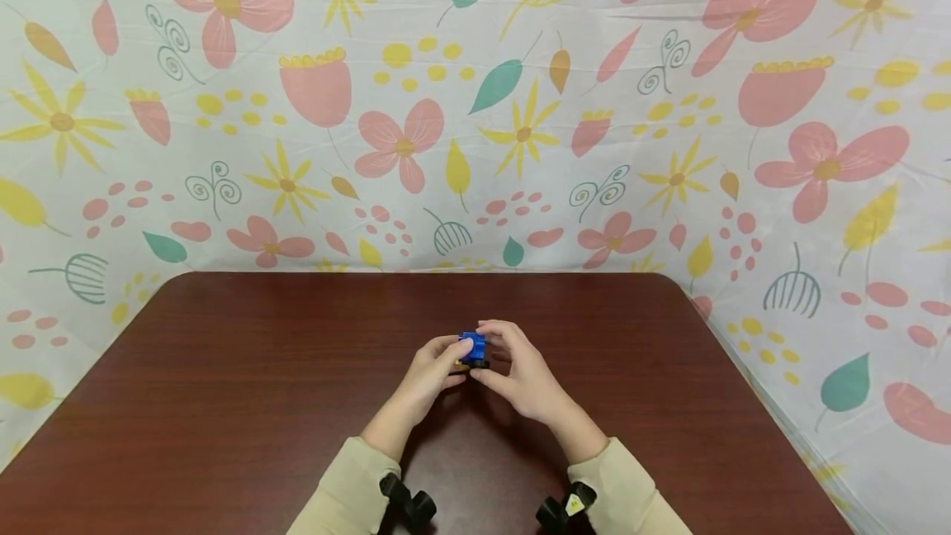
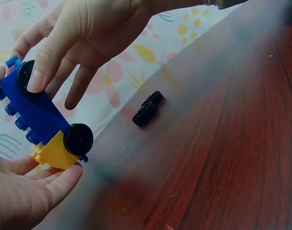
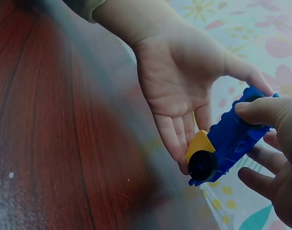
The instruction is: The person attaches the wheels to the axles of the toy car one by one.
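Both hands hold a small toy car (image 1: 475,344) of blue bricks with a yellow sloped brick (image 2: 59,152) at one end and black wheels. My left hand (image 1: 429,374) pinches the blue end, its thumb on a black wheel (image 2: 24,76) and its fingers behind the body. My right hand (image 1: 523,371) grips the car by its two ends, a fingertip at the blue end and other digits at the yellow one. In the right wrist view the wheel (image 3: 202,165) by the yellow brick is uncovered. The car's far side is partly hidden by fingers.
Two loose black wheels (image 2: 146,113) lie on the brown table (image 1: 223,403), seen only in the left wrist view. A flower-patterned cloth (image 1: 475,106) hangs behind the table. Black devices (image 1: 409,502) are strapped at both sleeves.
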The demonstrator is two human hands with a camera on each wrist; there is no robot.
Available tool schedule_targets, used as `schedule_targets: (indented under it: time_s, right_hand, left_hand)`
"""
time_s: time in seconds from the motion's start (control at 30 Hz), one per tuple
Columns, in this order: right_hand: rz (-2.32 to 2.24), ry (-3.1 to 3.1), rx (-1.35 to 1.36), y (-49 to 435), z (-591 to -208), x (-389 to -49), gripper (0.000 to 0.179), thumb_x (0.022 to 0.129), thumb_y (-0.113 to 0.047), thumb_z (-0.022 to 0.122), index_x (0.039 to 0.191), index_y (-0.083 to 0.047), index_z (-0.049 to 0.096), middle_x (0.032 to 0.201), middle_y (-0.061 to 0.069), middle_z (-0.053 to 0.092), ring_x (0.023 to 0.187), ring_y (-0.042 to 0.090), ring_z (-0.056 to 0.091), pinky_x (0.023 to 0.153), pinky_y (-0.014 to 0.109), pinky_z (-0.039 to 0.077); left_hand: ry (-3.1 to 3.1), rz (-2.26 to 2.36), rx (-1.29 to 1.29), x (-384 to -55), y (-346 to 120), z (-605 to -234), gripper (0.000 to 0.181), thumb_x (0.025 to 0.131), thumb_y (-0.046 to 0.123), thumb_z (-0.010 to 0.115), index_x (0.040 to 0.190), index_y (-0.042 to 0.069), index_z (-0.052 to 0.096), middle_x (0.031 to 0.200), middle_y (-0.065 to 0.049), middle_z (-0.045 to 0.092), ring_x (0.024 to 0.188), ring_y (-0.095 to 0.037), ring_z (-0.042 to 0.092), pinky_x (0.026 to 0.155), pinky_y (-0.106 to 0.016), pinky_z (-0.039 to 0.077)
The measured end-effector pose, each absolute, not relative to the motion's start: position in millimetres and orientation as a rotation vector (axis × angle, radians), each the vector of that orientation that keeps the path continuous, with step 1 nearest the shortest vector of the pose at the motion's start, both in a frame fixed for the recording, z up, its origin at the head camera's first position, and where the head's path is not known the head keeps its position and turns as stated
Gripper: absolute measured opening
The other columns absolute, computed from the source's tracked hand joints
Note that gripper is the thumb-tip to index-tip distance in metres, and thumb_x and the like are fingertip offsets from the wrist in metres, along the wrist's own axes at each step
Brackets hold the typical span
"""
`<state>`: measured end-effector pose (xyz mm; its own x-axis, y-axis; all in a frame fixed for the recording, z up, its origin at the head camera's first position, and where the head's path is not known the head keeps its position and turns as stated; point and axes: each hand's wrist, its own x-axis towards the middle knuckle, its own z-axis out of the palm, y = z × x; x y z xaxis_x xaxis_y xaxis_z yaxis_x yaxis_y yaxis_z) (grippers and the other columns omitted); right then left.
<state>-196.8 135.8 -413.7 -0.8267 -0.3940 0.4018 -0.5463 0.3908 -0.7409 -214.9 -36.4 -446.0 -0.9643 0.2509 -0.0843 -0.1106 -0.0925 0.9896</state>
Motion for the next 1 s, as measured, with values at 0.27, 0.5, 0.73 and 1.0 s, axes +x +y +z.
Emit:
schedule_targets:
  time_s: [0.27,0.5,0.73,1.0]
  right_hand:
    - [1.393,-2.513,0.857,141.0,-413.0,-200.7,0.065,0.08,-0.014,0.076,0.135,-0.012,0.042,0.134,0.012,0.047,0.122,0.028,0.054,0.095,0.046,0.048]
    - [1.435,-2.582,0.782,145.7,-415.1,-202.3,0.07,0.078,-0.019,0.078,0.137,-0.017,0.041,0.137,0.012,0.045,0.124,0.033,0.05,0.097,0.052,0.045]
    - [1.39,-2.651,0.752,152.3,-403.0,-197.3,0.068,0.08,-0.013,0.076,0.138,-0.007,0.041,0.136,0.019,0.044,0.122,0.039,0.049,0.096,0.057,0.043]
    - [1.283,-2.709,0.721,180.4,-416.8,-205.0,0.066,0.081,-0.035,0.073,0.137,-0.016,0.043,0.137,0.007,0.046,0.122,0.031,0.051,0.096,0.055,0.043]
  left_hand:
    - [1.937,2.199,0.12,-215.9,-39.7,-444.5,0.064,0.09,0.031,0.061,0.139,-0.003,0.036,0.132,-0.022,0.047,0.111,-0.024,0.055,0.099,-0.047,0.045]
    - [1.961,2.172,0.144,-217.1,-43.8,-448.0,0.068,0.09,0.03,0.063,0.142,-0.001,0.033,0.14,-0.023,0.04,0.123,-0.032,0.05,0.102,-0.048,0.042]
    - [2.027,2.119,0.175,-220.7,-47.6,-447.3,0.069,0.088,0.031,0.066,0.142,0.001,0.033,0.14,-0.021,0.041,0.122,-0.03,0.051,0.103,-0.047,0.042]
    - [2.119,2.085,0.19,-219.7,-52.1,-442.8,0.068,0.087,0.03,0.068,0.141,0.004,0.036,0.138,-0.016,0.045,0.123,-0.029,0.052,0.101,-0.041,0.044]
